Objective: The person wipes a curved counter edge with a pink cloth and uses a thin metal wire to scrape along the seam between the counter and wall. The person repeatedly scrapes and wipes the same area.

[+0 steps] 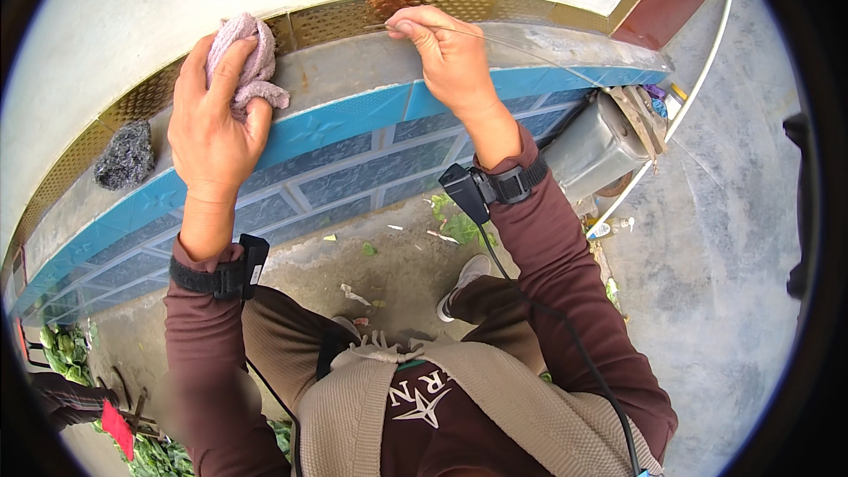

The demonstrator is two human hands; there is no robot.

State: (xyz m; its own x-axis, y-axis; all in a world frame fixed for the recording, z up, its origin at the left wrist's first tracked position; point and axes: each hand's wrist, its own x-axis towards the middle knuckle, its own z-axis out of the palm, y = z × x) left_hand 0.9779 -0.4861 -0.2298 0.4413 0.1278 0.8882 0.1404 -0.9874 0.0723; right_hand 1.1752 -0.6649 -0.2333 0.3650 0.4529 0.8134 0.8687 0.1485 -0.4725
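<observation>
My left hand (215, 112) grips a bunched pink cloth (255, 56), set against the gold-brown textured tile strip (324, 20) at the foot of a white wall. In my right hand (454, 56), thumb and forefinger pinch a thin wire-like rod (530, 51). Its short end points left, close to the tiles, and its long end runs right past the ledge. Just beyond the right fingertips the tile strip has a wet-looking, reddish-brown patch (395, 3). A dark grey steel wool pad (124, 156) lies on the concrete ledge (351, 69), left of my left hand.
Blue tiles (331, 112) face the ledge. At right stand a metal container (599, 146), a bottle (606, 228) and a curved white pipe (702, 79). Leaf scraps (464, 228) litter the floor near my feet. Leafy greens (63, 351) and a person's dark-clothed leg (66, 397) appear lower left.
</observation>
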